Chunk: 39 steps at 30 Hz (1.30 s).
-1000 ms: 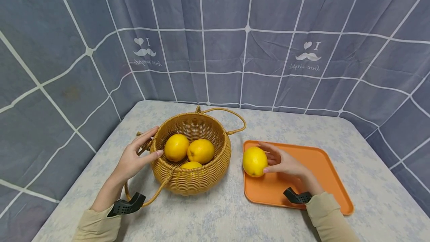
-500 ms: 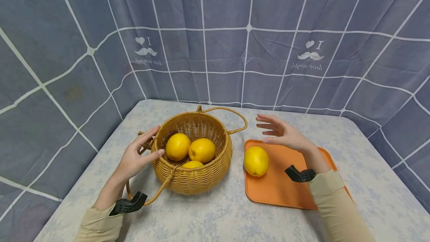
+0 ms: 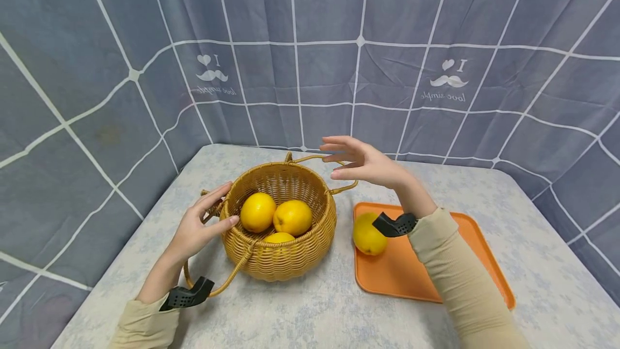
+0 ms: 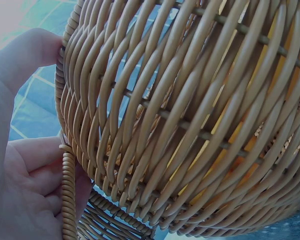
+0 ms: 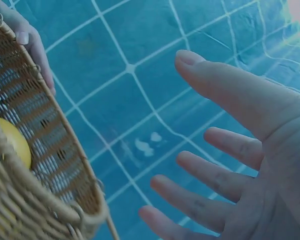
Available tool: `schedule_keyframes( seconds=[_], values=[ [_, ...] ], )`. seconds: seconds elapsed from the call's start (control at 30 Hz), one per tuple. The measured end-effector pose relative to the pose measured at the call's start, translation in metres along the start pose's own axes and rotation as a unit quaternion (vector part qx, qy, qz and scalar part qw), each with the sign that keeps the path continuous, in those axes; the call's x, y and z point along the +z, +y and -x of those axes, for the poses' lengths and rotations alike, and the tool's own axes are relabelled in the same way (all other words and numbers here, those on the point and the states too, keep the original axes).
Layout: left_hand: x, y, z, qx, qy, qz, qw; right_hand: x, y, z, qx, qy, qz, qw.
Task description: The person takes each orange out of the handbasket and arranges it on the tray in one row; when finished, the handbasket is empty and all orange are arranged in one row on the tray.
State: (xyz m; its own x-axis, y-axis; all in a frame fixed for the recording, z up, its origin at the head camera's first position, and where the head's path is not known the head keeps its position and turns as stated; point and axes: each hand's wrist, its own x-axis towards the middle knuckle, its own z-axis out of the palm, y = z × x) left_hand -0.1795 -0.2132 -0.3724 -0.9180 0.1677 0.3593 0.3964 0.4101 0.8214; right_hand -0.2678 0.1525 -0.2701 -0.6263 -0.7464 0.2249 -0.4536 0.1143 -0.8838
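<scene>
A round wicker basket (image 3: 286, 260) with two hinged handles holds three yellow lemons (image 3: 293, 218), one mostly hidden behind the near rim. At its left side my left hand (image 3: 196, 233) grips the rim, thumb towards the front and fingers farther back. The left wrist view shows the thumb (image 4: 37, 47) against the rim and the fingers beside a handle. My right hand (image 3: 368, 166), fingers spread and holding nothing, hovers by the basket's far right handle (image 3: 346, 188). Another lemon (image 3: 366, 238) sits on the left part of an orange tray (image 3: 402, 279), partly covered by the right wrist's black strap.
Under everything is a table with a pale floral cloth (image 3: 310, 316). A grey-blue curtain (image 3: 329, 69) with white grid lines hangs behind and along both sides. The basket's near handle (image 3: 232, 279) droops outward over the cloth towards the left wrist.
My right hand has let go of the lemon on the tray, lifted, and moved left and away towards the basket. That lemon stays on the tray; the left hand keeps its place.
</scene>
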Motion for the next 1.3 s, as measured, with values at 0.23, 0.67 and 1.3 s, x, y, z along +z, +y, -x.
schedule_keyframes(
  seconds=[0.23,0.67,1.3],
  values=[
    [0.000,0.001,0.000,0.002,0.001,0.000,1.0000,0.020,0.002,-0.031,0.007,-0.031,-0.031,0.9990],
    [0.001,0.003,0.001,-0.003,0.002,-0.008,1.0000,0.052,0.011,-0.077,0.070,-0.080,-0.035,0.9937],
    [0.002,0.002,-0.001,-0.005,-0.007,0.004,1.0000,0.070,0.049,-0.105,0.159,-0.215,-0.005,0.9634]
  ],
)
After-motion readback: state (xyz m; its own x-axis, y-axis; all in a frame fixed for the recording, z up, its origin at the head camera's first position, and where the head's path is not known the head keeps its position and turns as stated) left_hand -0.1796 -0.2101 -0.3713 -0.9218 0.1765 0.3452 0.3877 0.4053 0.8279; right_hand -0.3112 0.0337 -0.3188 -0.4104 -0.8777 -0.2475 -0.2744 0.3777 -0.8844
